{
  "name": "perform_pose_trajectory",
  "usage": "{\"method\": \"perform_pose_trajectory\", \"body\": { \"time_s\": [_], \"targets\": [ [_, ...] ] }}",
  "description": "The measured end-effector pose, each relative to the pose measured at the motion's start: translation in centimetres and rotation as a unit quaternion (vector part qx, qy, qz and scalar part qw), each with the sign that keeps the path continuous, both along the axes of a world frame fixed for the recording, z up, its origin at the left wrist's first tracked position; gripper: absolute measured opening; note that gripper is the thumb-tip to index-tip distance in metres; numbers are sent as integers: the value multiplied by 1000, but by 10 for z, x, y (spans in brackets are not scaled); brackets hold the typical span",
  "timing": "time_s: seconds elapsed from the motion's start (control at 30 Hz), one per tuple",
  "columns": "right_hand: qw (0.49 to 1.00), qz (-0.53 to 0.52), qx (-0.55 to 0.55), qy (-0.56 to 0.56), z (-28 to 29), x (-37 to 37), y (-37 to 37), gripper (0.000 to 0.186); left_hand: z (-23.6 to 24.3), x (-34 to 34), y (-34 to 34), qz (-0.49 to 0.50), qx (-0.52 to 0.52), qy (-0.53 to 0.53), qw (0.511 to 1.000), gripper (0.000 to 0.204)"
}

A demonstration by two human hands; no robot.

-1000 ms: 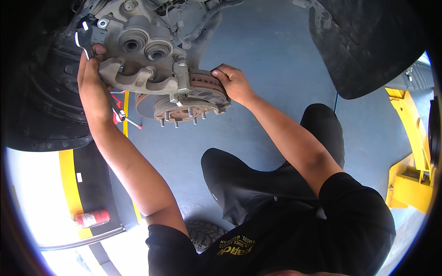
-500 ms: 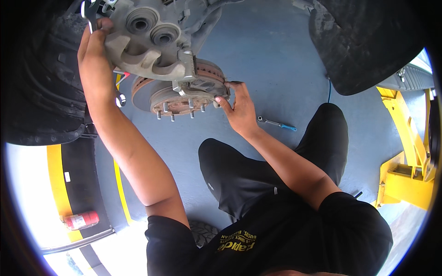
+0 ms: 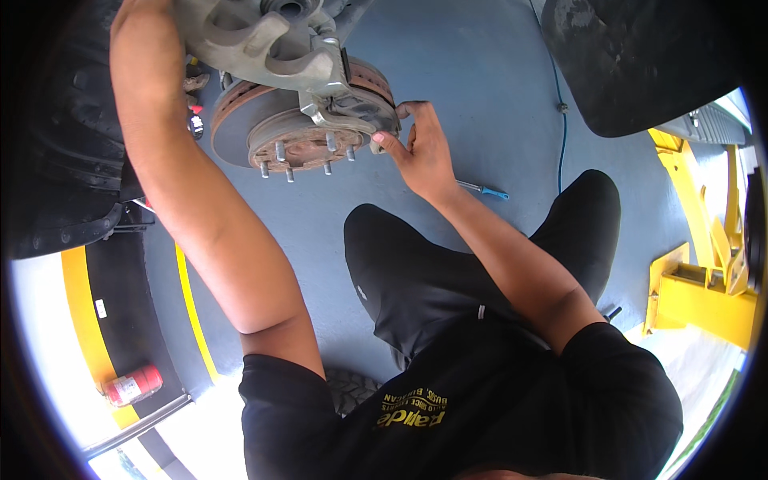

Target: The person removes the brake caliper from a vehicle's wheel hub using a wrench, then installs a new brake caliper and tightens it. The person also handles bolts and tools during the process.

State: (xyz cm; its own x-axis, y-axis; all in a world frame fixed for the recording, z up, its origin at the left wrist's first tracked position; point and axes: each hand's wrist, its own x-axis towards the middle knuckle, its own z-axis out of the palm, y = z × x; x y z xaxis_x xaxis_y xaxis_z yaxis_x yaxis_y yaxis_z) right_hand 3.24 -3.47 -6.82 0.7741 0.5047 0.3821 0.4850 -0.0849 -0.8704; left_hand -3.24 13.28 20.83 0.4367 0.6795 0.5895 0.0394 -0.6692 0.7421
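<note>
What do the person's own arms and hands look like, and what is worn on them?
Both the left arm and right arm come out of short, plain black sleeves and are bare below. The right hand wears no glove, and its wrist no watch. The left fingers are out of view past the upper edge.

The brake disc (image 3: 306, 144) lies left of the right hand (image 3: 426, 156).

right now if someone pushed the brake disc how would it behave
The brake disc would probably feel stiff and heavy for its size, as it looks like thick metal. It may turn rather than slide, being round with studs around its middle. Its rusty brown patches suggest a rough, less slippery surface.
</note>
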Motion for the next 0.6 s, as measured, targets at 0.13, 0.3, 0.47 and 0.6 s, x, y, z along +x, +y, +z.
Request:
{"method": "perform_pose_trajectory", "body": {
  "time_s": [0.13, 0.3, 0.47, 0.6],
  "targets": [
    [999, 5, -39, -12, 2, 8, -6, 55, -3, 7, 9, -9, -39, -12, 999, 36],
    [997, -32, -30, -64, 38, -15, -5, 58, -7, 6, 14, -17, -30, -14, 999, 38],
    [988, -38, -45, -141, 72, -24, 12, 65, -13, 7, 19, -27, -25, -14, 999, 39],
    [990, -53, -67, -110, 73, -26, 17, 68, -14, 9, 21, -34, -25, -17, 999, 39]
  ]
}}
